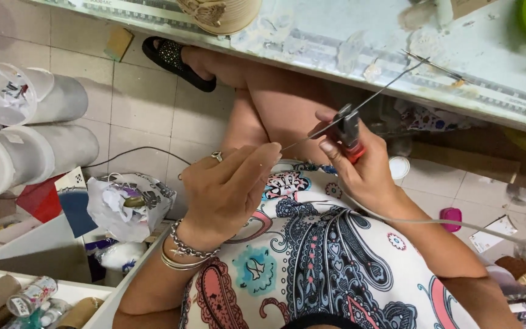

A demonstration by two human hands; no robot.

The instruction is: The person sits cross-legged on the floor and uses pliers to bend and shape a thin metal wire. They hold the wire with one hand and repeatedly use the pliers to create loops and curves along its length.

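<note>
My left hand (226, 186), with a ring and metal bracelets, pinches the near end of a thin metal wire (366, 100) between thumb and fingertips. The wire runs up and to the right toward the worktable edge (360, 61). My right hand (360, 167) grips red-handled pliers (347, 129) whose dark jaws clamp the wire close to my left fingertips. Both hands hover over my lap, which is covered by a paisley-patterned dress (312, 256).
Clear plastic cylinders (25, 128) lie at the left. A crumpled bag (126, 204) sits on the tiled floor. A white box (31, 295) of small rolls is at the lower left. A tan basket (220, 13) stands on the table. A pink object (451, 217) lies on the floor at right.
</note>
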